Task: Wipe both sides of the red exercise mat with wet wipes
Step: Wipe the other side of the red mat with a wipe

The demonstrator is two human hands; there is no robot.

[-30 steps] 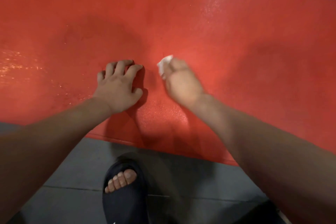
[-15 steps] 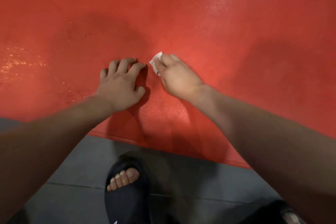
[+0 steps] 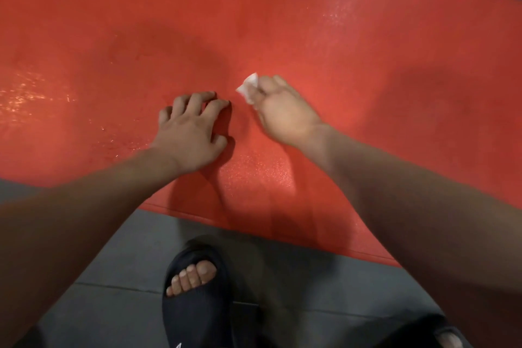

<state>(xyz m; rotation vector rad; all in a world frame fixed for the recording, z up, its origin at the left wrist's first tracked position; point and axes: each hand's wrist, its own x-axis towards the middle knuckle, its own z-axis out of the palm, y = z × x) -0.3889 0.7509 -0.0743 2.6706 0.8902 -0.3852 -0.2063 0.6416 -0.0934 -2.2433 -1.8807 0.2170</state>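
Now the mat [image 3: 367, 51] lies flat on the floor [image 3: 113, 277], wet in patches. Near its middle, the right hand [image 3: 282, 113] grips a wipe [image 3: 249, 86] in curled fingers. Beside it, the left hand [image 3: 189, 133] presses spread, bent fingers onto the mat. A slipper [image 3: 197, 313] stands off the mat's near edge.

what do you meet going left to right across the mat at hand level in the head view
wet patch → left hand → wipe → right hand, all on the mat
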